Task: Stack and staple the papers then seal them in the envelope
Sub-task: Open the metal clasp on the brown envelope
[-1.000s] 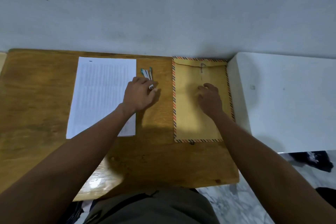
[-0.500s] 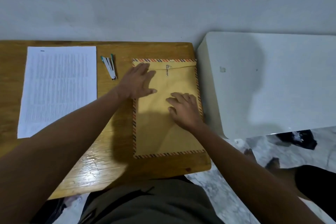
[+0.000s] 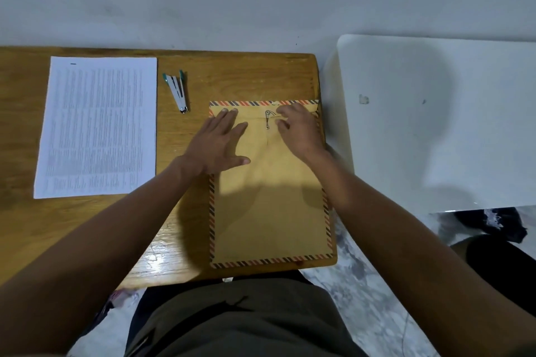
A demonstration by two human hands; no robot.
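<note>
A brown envelope (image 3: 269, 211) with a striped border lies flap-up on the right end of the wooden table (image 3: 179, 229). My left hand (image 3: 217, 145) rests flat on its upper left part, fingers spread and reaching the flap. My right hand (image 3: 298, 130) sits at the top right, its fingertips pinched at the thin string beside the metal clasp (image 3: 268, 119). A sheet of printed papers (image 3: 97, 127) lies flat at the table's left. Between the papers and the envelope lies a small stapler (image 3: 177, 92) with green ends, touched by neither hand.
A white table (image 3: 441, 124) stands against the wooden table's right side. A pale wall runs behind both. The envelope's lower edge reaches the table's near edge, just above my lap. Dark objects lie on the marbled floor at the lower right.
Both hands have slid up the envelope toward its flap. My right hand went from lying flat mid-envelope to pinching at the clasp string. The envelope now sits nearer the table's front edge.
</note>
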